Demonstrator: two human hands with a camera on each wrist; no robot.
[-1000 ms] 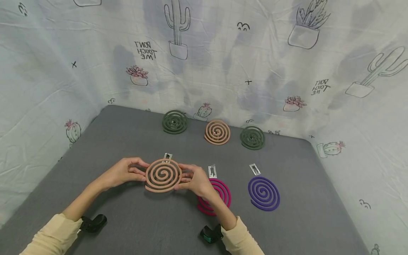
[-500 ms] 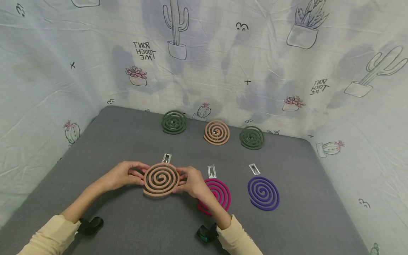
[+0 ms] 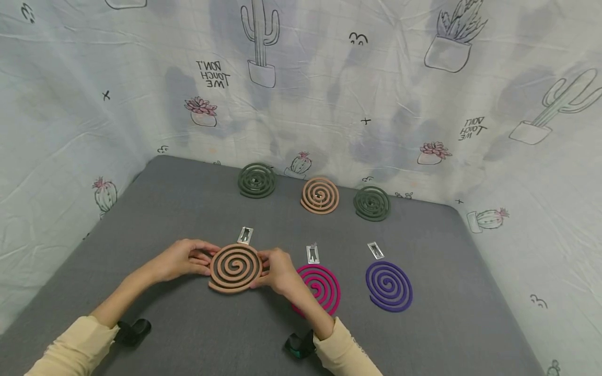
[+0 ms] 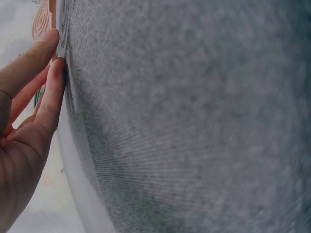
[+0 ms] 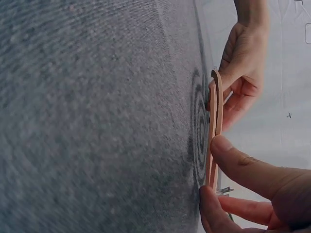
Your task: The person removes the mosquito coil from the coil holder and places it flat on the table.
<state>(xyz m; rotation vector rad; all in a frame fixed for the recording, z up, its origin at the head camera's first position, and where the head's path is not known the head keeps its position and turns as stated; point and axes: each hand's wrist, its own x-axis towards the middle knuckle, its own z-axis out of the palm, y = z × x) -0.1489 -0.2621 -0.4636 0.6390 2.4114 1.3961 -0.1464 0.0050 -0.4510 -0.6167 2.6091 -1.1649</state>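
Observation:
A tan mosquito coil (image 3: 236, 265) lies nearly flat between my two hands. My left hand (image 3: 181, 259) pinches its left edge, and my right hand (image 3: 279, 270) pinches the right edge between thumb and fingers. In the right wrist view the coil (image 5: 217, 111) appears edge-on, a little above the grey cloth, its spiral shadow beside it. Just behind the held coil lies a small metal coil stand (image 3: 245, 235). Close to my right forearm is a pink coil (image 3: 329, 284), partly covered by that arm.
A purple coil (image 3: 388, 283) lies to the right. Two more metal stands (image 3: 313, 254) lie behind the pink and purple coils. Along the back edge sit a green coil (image 3: 256, 180), a tan coil (image 3: 320, 195) and another green coil (image 3: 372, 203). A printed curtain (image 3: 329, 94) surrounds the grey table.
Both hands have brought the tan coil slightly toward me, left and lower, nearer the table. The metal stand behind it, partly covered before, now shows more fully.

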